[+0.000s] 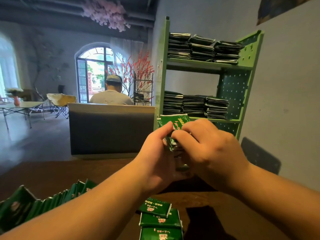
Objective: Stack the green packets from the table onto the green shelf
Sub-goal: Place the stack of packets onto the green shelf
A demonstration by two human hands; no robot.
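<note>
Writing: the packets (156, 207) on the desk (52, 174) carry pale characters and a red-and-white emblem, too blurred to read; the held bundle (174, 121) shows a red strip of print, also unreadable.
Left hand (156, 153): fingers curled round the bundle's left side, thumb on top.
Right hand (206, 144): fingers curled over the bundle's right side, gripping it.
Bundle: several green packets pressed together, raised above the desk in front of the shelf's lower level.
Shelf (249, 47): green frame with a pegboard side panel, standing against the wall behind the desk.
Upper shelf: three piles (201, 47) of dark packets side by side, edges facing out.
Lower shelf: three more piles (194, 104) side by side.
Desk, near edge: three packets overlapping in a short line just below the hands.
Desk, left: a long row (34, 203) of green packets standing on edge, partly behind the left forearm.
Background: a person (111, 94) seated with their back turned, beyond a grey partition (110, 129).
</note>
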